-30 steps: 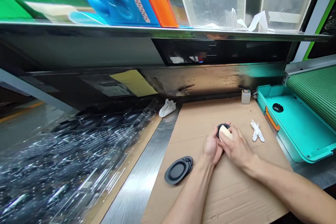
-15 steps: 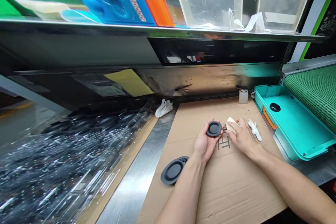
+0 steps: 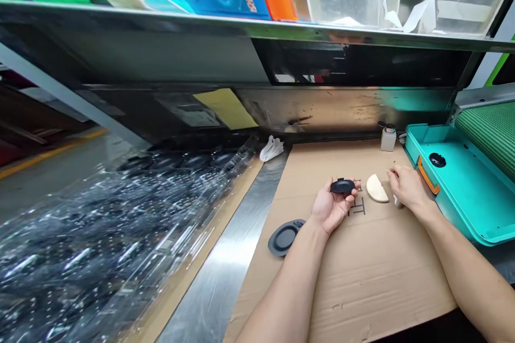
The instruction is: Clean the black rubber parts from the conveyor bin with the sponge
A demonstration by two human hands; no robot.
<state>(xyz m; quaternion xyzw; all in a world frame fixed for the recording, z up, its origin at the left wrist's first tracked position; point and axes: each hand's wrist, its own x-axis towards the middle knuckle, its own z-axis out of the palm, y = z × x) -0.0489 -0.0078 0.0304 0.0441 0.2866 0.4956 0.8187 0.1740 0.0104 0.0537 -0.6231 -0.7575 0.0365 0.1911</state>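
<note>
My left hand (image 3: 330, 208) grips a small round black plastic cap (image 3: 343, 186), raised over the cardboard sheet (image 3: 362, 262) and tilted so that it shows nearly edge-on. My right hand (image 3: 408, 187) is above the sheet's right side, fingers curled together; whatever is between them is hidden. Below its fingers a crumpled white piece (image 3: 397, 201) is partly covered. Between the hands lies a cream half-round pad (image 3: 377, 189), touched by neither. A larger dark grey oval part with a round recess (image 3: 285, 238) rests beside my left forearm.
Clear plastic trays of black parts (image 3: 120, 225) fill the left side. To the right are a teal bin (image 3: 466, 198) holding a black round piece (image 3: 437, 159), and a green conveyor belt (image 3: 491, 123). A small white bottle (image 3: 388, 138) stands behind; a metal shelf (image 3: 241, 24) crosses above.
My right hand has let go of the cream pad, now on the cardboard, and moved right over the white piece. The cap in my left hand has tipped to nearly edge-on. The view has shifted.
</note>
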